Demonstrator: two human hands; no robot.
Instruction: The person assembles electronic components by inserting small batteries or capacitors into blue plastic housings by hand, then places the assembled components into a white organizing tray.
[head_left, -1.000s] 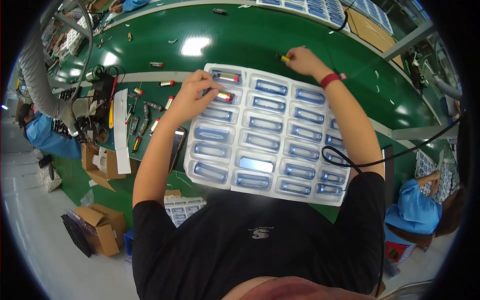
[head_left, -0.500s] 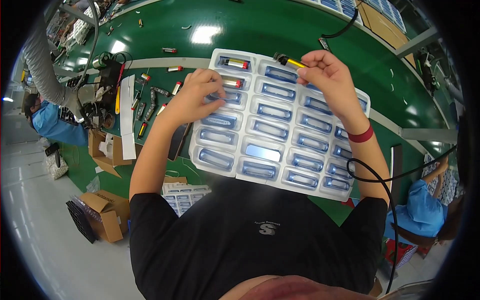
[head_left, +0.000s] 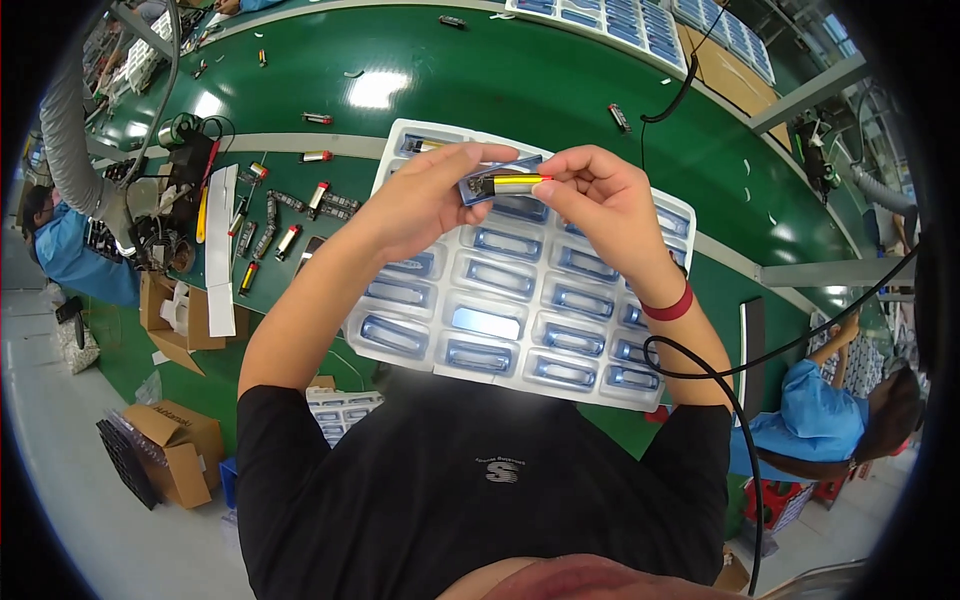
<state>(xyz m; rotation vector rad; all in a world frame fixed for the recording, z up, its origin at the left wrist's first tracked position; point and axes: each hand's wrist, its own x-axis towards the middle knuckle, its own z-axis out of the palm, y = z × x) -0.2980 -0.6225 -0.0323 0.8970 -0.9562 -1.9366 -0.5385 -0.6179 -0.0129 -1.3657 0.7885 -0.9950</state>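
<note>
Head view, left to right: co-worker in blue smock (head_left: 85, 265) at the edge, near a grey ribbed hose (head_left: 72, 150). Brown cardboard box with open flaps (head_left: 205, 330) below the green bench (head_left: 480, 80). On the bench, long white flat strip (head_left: 221, 260), then a chain of dark segments (head_left: 268, 225), loose red-ended cylinder (head_left: 288, 241) just beside it, yellow-and-black cylinder (head_left: 249, 278) near the strip's lower part.

Next, left hand (head_left: 422, 205), over the upper left of a white moulded plastic tray (head_left: 437, 345); fingers grasping a small translucent blue casing (head_left: 474, 192), tilted, raised above the tray. Tray compartments hold more blue casings, lying flat.

Between the hands: slim yellow cylinder with black end and red tip (head_left: 515, 185). Black end at the casing, red tip toward the right; can't tell how far it sits inside.

Right hand (head_left: 605, 205), dark red wristband (head_left: 668, 305) below it: thumb and fingers pinching the cylinder at its red end. Dark cylinder (head_left: 619, 118) lies beyond on the bench, apart from the hand. Black cable (head_left: 745, 400) loops across the right forearm. Far right, second co-worker in blue (head_left: 822, 400).
</note>
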